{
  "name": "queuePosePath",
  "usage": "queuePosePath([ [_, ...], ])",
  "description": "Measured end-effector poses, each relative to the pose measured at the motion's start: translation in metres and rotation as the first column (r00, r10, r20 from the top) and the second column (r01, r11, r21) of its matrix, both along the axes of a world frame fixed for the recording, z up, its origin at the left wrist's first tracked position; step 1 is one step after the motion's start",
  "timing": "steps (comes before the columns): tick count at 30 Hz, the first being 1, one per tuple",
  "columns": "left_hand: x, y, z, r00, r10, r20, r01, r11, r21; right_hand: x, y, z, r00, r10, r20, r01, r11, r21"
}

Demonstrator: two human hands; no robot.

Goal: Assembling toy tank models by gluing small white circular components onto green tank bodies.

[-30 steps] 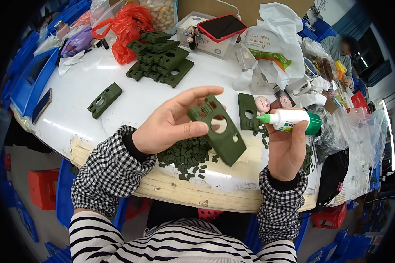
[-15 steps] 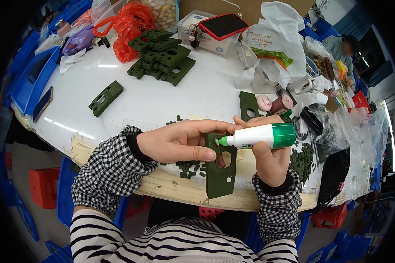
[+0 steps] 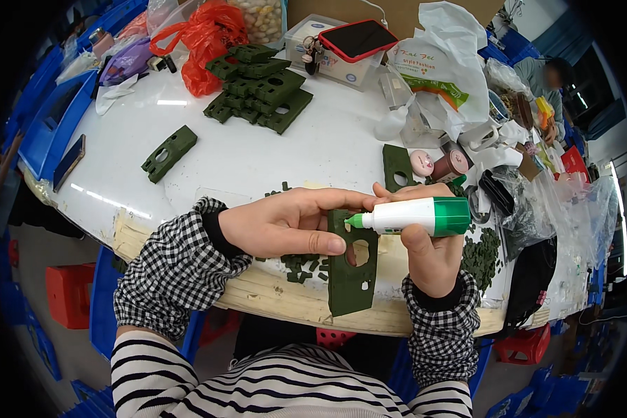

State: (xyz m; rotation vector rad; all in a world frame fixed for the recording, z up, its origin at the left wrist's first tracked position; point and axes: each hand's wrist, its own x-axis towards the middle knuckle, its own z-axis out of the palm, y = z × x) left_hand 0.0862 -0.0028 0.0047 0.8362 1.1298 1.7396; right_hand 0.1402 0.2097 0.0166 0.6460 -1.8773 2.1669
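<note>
My left hand (image 3: pixel 289 223) pinches a dark green plastic part (image 3: pixel 352 285), a flat plate with a round hole, its thumb on the near face. The plate hangs with its long side toward me, over the table's front edge. In my right hand (image 3: pixel 432 258) lies a white glue bottle (image 3: pixel 404 217) with a green base, held sideways. Its green nozzle points left and meets the plate's upper end, close to a small opening. Below my left hand, small dark green pieces (image 3: pixel 299 268) are scattered on the table. More of them form a heap (image 3: pixel 482 254) beyond my right wrist.
Similar green parts are piled (image 3: pixel 261 90) at the back, with a single one (image 3: pixel 168 153) to the left and another (image 3: pixel 397 167) behind my right hand. A red-cased phone (image 3: pixel 357 40) rests on a plastic box (image 3: pixel 331 66). Bags and jars crowd the right side. Another person (image 3: pixel 536 76) sits far right.
Hardly anything differs. The whole view has shifted slightly; the nozzle stays at the plate's upper end and both hands keep their grip.
</note>
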Motion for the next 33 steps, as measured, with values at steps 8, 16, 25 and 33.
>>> queuePosePath([
  [8,0.0,-0.0005,0.0005,1.0,0.003,-0.005,-0.003,1.0,-0.004,-0.0019,0.002,-0.0011,0.999,-0.006,-0.037,0.009,0.998,0.063],
  [16,-0.0015,0.0,0.0008,1.0,-0.009,0.012,0.008,1.0,0.028,-0.0021,0.0026,0.0007,0.998,0.06,0.008,-0.06,0.998,-0.011],
  [25,-0.0018,-0.0004,0.001,1.0,-0.008,0.008,0.008,1.0,0.018,-0.0013,0.0004,0.0018,0.998,0.058,-0.014,-0.058,0.998,0.002],
  [33,-0.0021,-0.0008,0.0009,1.0,-0.009,0.011,0.009,1.0,0.006,-0.0017,0.0013,0.0014,0.998,0.053,-0.027,-0.052,0.998,0.021],
])
